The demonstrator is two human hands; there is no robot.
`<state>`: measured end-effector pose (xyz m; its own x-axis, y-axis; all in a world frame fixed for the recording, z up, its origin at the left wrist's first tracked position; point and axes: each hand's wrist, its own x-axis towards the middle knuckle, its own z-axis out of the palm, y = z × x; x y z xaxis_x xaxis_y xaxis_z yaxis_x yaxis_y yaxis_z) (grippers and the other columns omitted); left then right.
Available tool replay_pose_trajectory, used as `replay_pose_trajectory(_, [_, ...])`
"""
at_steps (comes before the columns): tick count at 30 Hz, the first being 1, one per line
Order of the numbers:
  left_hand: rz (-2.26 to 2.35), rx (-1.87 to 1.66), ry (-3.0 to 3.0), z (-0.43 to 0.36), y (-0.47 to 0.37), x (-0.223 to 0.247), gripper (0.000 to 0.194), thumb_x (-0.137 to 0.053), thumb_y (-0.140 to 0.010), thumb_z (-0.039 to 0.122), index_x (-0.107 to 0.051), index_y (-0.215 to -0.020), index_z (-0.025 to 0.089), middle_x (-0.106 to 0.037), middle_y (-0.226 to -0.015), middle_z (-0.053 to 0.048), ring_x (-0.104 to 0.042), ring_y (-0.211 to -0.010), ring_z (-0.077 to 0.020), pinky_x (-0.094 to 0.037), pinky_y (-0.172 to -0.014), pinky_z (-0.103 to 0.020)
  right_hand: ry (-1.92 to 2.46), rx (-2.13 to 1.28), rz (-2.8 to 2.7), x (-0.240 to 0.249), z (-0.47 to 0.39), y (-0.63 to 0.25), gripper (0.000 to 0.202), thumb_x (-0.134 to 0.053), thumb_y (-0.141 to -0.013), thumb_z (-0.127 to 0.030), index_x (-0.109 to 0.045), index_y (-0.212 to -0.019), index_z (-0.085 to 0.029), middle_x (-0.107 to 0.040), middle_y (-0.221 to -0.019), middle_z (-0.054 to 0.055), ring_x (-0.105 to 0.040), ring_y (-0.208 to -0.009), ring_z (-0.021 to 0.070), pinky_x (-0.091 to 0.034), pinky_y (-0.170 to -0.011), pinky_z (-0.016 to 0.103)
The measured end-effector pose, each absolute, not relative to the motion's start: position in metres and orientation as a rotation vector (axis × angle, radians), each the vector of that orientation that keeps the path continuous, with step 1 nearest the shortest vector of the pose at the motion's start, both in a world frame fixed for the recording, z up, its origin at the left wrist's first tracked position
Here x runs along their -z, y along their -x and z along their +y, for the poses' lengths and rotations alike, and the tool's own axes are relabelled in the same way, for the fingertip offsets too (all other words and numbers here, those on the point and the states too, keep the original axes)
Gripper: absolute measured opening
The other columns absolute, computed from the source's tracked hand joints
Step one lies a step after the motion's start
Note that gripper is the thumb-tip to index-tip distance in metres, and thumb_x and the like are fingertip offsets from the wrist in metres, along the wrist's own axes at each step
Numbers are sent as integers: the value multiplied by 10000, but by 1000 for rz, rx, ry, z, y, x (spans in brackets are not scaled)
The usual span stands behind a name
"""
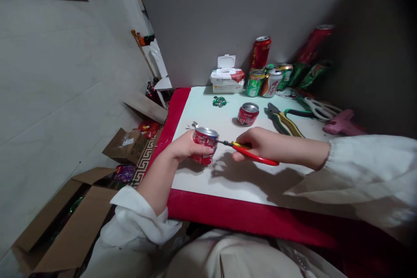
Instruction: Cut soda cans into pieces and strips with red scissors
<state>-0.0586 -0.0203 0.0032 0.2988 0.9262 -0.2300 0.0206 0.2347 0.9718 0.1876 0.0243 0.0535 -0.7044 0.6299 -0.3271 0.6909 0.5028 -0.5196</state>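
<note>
My left hand (189,145) is wrapped around a red drink can (203,158), upright over the white board (195,180), with its silver end on top. In my right hand (254,141) are needle-nose pliers (249,152) with red and yellow handles. Their thin dark tip touches the can's side near the upper rim; whether the jaws grip the metal is too small to tell. A cut-down red can piece (248,115) stands beyond my right hand. Larger pliers (283,120) with yellow and dark green handles lie to its right. Small metal bits (194,124) lie behind the held can.
At the back stand a wet-wipe pack (227,81) with its lid up, a green can (255,83), a white-and-red can (271,84) and several others. A small green bead-like pile (219,101) and a pink glue gun (340,124) lie there. Cardboard boxes (94,208) sit at left.
</note>
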Motion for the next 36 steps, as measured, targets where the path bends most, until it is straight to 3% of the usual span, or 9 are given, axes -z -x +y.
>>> replay_pose_trajectory(11, [1166, -820, -1182, -21, 56, -6, 394, -870, -538, 229, -710, -876, 107, -689, -778, -44, -629, -670, -152, -514, -617, -281, -1154, 890, 2733, -48, 23, -188, 714, -513, -746, -891, -506, -570, -199, -390, -499, -32, -311, -522, 112, -284, -510, 280])
replay_pose_trajectory(18, [1239, -851, -1200, -23, 53, -9, 321, -840, -554, 210, -699, -828, 120, -667, -718, -17, -616, -633, -143, -509, -572, -263, -1234, 876, 2657, -53, 20, -182, 678, -569, -732, -868, -533, -629, -199, -491, -542, -14, -376, -521, 118, -291, -506, 275])
replay_pose_trajectory(25, [1320, -879, -1270, -23, 48, -8, 211, -779, -607, 154, -702, -801, 126, -667, -674, -19, -615, -574, -132, -505, -569, -263, -1197, 839, 2723, -45, 26, -183, 666, -557, -773, -833, -562, -593, -191, -445, -501, -18, -314, -509, 111, -264, -507, 284])
replay_pose_trajectory(28, [1238, -870, -1250, -23, 53, -8, 326, -856, -601, 219, -704, -871, 119, -687, -735, -44, -646, -629, -154, -513, -575, -264, -1161, 866, 2792, -42, 29, -187, 652, -592, -768, -806, -541, -573, -187, -418, -507, -26, -306, -526, 109, -255, -518, 283])
replay_pose_trajectory(33, [967, -901, -1024, -23, 68, -8, 742, -958, -491, 483, -684, -1069, 107, -729, -919, -128, -705, -779, -226, -578, -675, -330, -1121, 1239, 2726, -40, 34, -195, 576, -678, -746, -744, -579, -652, -184, -408, -557, -48, -350, -549, 111, -268, -531, 271])
replay_pose_trajectory(36, [943, -873, -988, -24, 71, -10, 750, -986, -434, 467, -696, -1016, 93, -734, -892, -132, -704, -752, -213, -575, -677, -310, -1094, 1387, 2680, -36, 35, -198, 536, -726, -725, -701, -619, -690, -177, -443, -579, -47, -378, -572, 116, -283, -543, 263])
